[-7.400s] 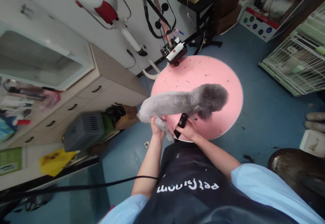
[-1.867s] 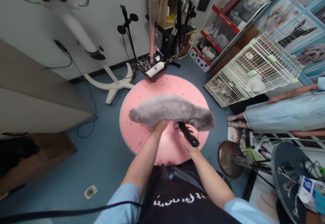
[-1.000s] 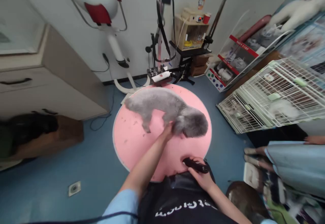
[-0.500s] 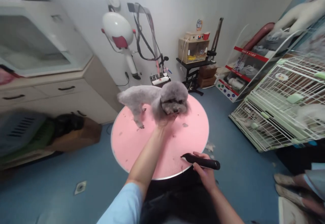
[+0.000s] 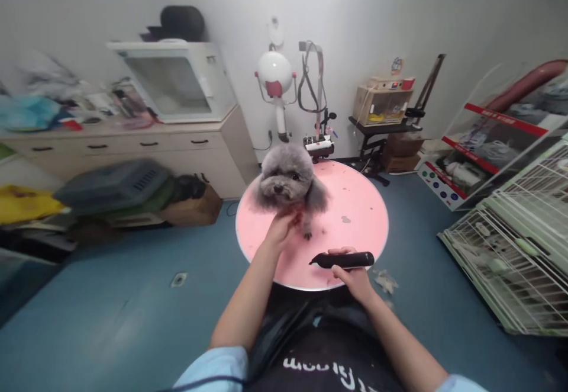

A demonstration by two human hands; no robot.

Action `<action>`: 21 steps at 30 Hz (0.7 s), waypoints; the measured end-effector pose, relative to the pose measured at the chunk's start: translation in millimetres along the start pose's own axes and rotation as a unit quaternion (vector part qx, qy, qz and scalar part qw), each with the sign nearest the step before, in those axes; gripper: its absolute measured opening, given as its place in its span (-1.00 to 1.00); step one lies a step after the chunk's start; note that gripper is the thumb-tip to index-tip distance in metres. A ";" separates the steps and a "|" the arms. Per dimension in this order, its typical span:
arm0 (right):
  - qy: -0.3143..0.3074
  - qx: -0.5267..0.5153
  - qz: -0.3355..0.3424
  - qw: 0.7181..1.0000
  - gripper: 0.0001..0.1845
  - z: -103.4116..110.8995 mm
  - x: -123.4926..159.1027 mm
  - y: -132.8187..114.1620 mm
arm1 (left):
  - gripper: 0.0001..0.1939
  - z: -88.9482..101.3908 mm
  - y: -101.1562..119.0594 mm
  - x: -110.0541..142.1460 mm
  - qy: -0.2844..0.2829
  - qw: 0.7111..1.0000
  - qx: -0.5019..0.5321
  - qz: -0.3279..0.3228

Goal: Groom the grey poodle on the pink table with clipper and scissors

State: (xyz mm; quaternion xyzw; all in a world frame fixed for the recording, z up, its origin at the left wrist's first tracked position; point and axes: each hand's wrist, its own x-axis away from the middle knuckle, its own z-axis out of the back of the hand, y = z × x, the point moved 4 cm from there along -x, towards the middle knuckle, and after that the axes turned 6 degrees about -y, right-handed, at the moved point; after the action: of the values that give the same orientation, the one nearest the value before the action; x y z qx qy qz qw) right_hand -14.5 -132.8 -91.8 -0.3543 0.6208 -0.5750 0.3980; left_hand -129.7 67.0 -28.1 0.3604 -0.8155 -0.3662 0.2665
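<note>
at the left edge of the frame a yellow bag (image 5: 27, 203) lies below the counter, with a grey and green carrier (image 5: 118, 182) to its right. above them runs a pale cabinet (image 5: 173, 142) with dark handles, topped by a white glass-fronted case (image 5: 166, 87) in the upper left. a cardboard box (image 5: 195, 205) sits to the right of the carrier, and a drain (image 5: 178, 279) is set in the blue floor below it. near the middle, a grey curly dog (image 5: 288, 173) is on a round pink table (image 5: 359, 202), its face towards the camera and a front paw on the top. the left hand (image 5: 284, 226) reaches up to touch the fur under its chin; how wide the fingers stand cannot be told, as fur hides them. behind the dog are a white dryer (image 5: 275, 71) and a small tool tray (image 5: 318, 150). right of the left hand, the right hand (image 5: 355, 278) is closed around black clippers (image 5: 346, 260), held nearly level over the near right part of the table, apart from the dog. loose hair (image 5: 386, 280) lies on the floor beyond, with a wire cage (image 5: 510, 267) at the lower right
</note>
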 end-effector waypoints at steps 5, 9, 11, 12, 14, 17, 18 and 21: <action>-0.025 -0.012 -0.014 1.000 -0.65 -22.1 0.7 12.8 | -0.70 24.5 4.5 24.3 0.082 0.975 -0.148 -0.146; -0.009 -0.020 -0.008 1.000 -0.64 -39.5 0.5 15.1 | -0.67 8.3 49.4 18.5 0.111 0.948 -0.188 -0.234; 0.009 -0.019 0.008 1.000 -0.64 -45.9 -4.5 7.1 | -0.70 -4.7 70.2 12.8 0.095 0.928 -0.239 -0.269; 0.022 -0.011 0.022 0.999 -0.64 -47.7 -9.4 -1.9 | -0.72 -11.8 79.3 10.6 0.081 0.917 -0.268 -0.285; 0.051 0.028 0.075 0.996 -0.66 -48.8 -26.4 -32.6 | -0.75 -26.1 95.2 7.1 0.052 0.892 -0.330 -0.305; 0.092 0.126 0.212 0.965 -0.65 -47.3 -69.0 -99.7 | -0.76 -45.8 115.6 0.5 0.025 0.853 -0.416 -0.314; 0.105 0.154 0.261 0.947 -0.62 -46.9 -85.8 -120.4 | -0.77 -51.0 121.3 -3.1 0.020 0.844 -0.435 -0.313; 0.113 0.228 0.314 0.915 -0.57 -47.8 -133.9 -152.4 | -0.79 -61.2 133.6 -16.8 0.005 0.831 -0.462 -0.309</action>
State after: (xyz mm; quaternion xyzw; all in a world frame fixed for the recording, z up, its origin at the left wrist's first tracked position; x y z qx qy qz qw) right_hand -2.4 -5.3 72.6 0.0261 0.5932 -0.5825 0.5551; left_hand -129.3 118.4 110.6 0.4300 -0.3960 -0.7617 0.2796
